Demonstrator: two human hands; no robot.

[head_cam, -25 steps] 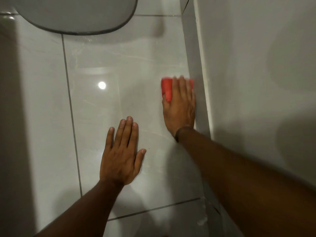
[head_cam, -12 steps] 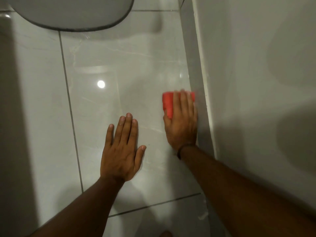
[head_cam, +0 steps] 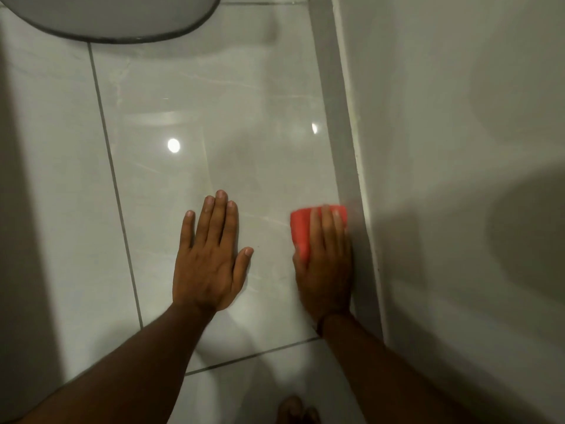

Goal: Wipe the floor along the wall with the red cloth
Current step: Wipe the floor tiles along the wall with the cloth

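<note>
The red cloth (head_cam: 301,229) lies folded on the glossy white floor tile (head_cam: 244,117), tight against the grey skirting (head_cam: 342,148) at the foot of the white wall (head_cam: 458,148). My right hand (head_cam: 325,264) lies flat on top of it, fingers together, pressing it down; only the cloth's left and far edges show. My left hand (head_cam: 209,255) rests flat on the tile to the left, palm down, fingers slightly spread, holding nothing.
A rounded grey-rimmed white fixture (head_cam: 116,16) sits on the floor at the top left. A shaded vertical surface (head_cam: 24,209) bounds the left side. Dark grout lines cross the tiles. Toes (head_cam: 298,410) show at the bottom edge.
My right hand has slid the red cloth along the skirting toward me. My left hand has stayed planted on the tile.
</note>
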